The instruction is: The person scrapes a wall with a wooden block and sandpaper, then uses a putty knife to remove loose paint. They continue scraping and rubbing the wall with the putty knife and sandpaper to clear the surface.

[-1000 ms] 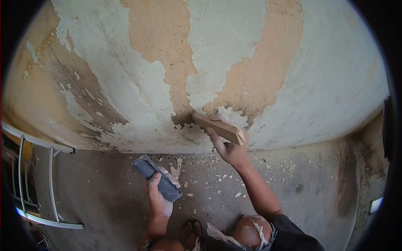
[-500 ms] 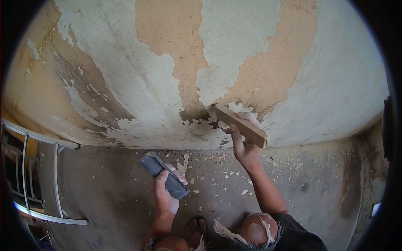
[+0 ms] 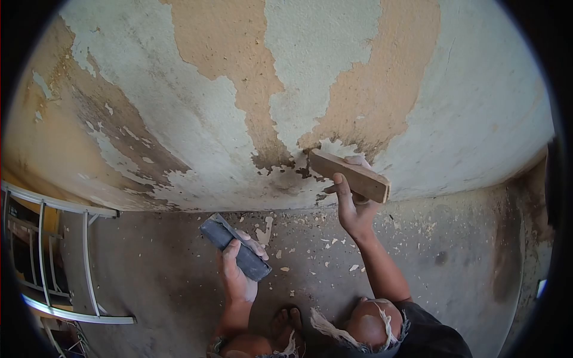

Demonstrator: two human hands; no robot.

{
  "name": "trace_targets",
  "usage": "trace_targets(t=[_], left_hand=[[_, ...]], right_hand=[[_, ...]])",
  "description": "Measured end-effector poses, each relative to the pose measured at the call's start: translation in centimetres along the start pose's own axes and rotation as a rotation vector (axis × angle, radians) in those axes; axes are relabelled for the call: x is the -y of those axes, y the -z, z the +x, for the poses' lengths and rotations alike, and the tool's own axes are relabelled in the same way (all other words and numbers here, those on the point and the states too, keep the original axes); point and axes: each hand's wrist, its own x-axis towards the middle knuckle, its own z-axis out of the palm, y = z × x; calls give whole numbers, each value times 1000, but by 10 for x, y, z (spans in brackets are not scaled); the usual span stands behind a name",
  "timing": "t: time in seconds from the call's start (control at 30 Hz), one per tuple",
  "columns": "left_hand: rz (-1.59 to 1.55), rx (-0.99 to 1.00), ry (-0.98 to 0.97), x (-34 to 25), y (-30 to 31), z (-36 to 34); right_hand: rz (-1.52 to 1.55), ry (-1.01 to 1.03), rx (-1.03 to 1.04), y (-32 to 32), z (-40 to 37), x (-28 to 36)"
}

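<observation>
My right hand (image 3: 355, 206) is closed around a long wooden block (image 3: 352, 176). Its far end reaches the stained lower part of the peeling wall (image 3: 310, 107); the side facing the wall is hidden. Lower and to the left, my left hand (image 3: 239, 271) grips a dark grey sanding block (image 3: 239, 247) and holds it above the floor, away from the wall. Pale dust coats the fingers of this hand.
Paint flakes (image 3: 334, 241) are scattered over the grey floor (image 3: 161, 262) along the wall's foot. A metal ladder (image 3: 89, 262) lies or leans at the left. My knees (image 3: 376, 322) and a sandalled foot (image 3: 286, 319) are at the bottom.
The wooden block has shifted slightly right and turned a little flatter. My left hand keeps its hold on the sanding block. The whole view has shifted slightly.
</observation>
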Motion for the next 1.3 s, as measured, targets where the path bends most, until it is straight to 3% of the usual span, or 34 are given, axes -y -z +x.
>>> trace_targets(t=[0.03,0.1,0.13,0.23,0.27,0.43,0.5,0.57,0.63,0.77,0.83,0.9,0.93,0.97,1.03,1.17,1.2,1.23,1.3], left_hand=[[3,12,-18,2,-1,-1],[0,-7,1,8,-4,-2],[4,-27,-6,8,-5,-1],[27,35,6,3,-9,-5],[31,38,2,2,-7,-5],[19,-17,-9,5,-5,-2],[4,-32,0,5,-9,-1],[24,4,-2,5,-5,-4],[34,37,36,8,-4,-6],[11,-43,16,8,-5,1],[18,5,0,4,-9,-1],[22,27,7,6,-5,-6],[16,3,24,7,-3,-5],[12,-15,42,8,-3,-4],[4,-31,34,7,-7,-1],[29,-7,33,13,-7,-2],[29,11,40,14,-9,-1],[28,14,40,14,-9,-1],[33,23,40,14,-9,-2]], right_hand=[[-7,-3,3,0,2,-8],[-417,267,377,-1,3,-27],[-496,225,421,-8,-2,-27],[-236,268,283,-10,0,-12],[-107,147,158,-3,-3,-16],[-459,324,385,-3,-10,-47],[-477,189,323,-14,-27,-47],[-396,231,286,-4,-23,-33],[-292,164,4,5,-16,-31],[-526,253,359,-13,-22,-50],[-495,287,331,-10,-15,-36],[-179,246,34,5,-14,-36],[-285,202,-62,7,-15,-38],[-293,197,-61,11,-17,-42],[-600,414,22,13,-14,-40],[-372,402,-2,23,-18,-19],[-143,336,-147,14,-17,-21],[-145,339,-148,13,-13,-23],[-409,180,210,12,-2,-27]])
